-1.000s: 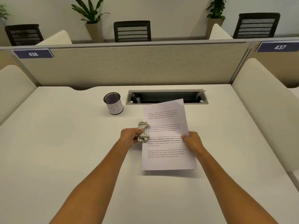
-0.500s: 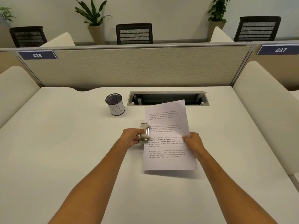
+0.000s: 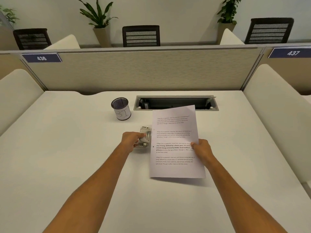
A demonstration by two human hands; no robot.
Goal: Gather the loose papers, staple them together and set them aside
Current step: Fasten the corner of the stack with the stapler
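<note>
A wide white tabletop [image 3: 64,165] fills the lower part of the view, with a long cable slot [image 3: 175,103] cut into it near the far edge. Behind it stands a beige fabric divider [image 3: 143,71] with a metal top rail, bearing blue number signs, 436 [image 3: 41,58] on the left and 437 [image 3: 292,52] on the right. Cream curved side panels [image 3: 276,105] flank the desk on both sides. Beyond the divider are three dark mesh-backed chairs [image 3: 141,36] and potted plants [image 3: 99,19] against a plain pale wall [image 3: 176,15]. The light is soft and even.
</note>
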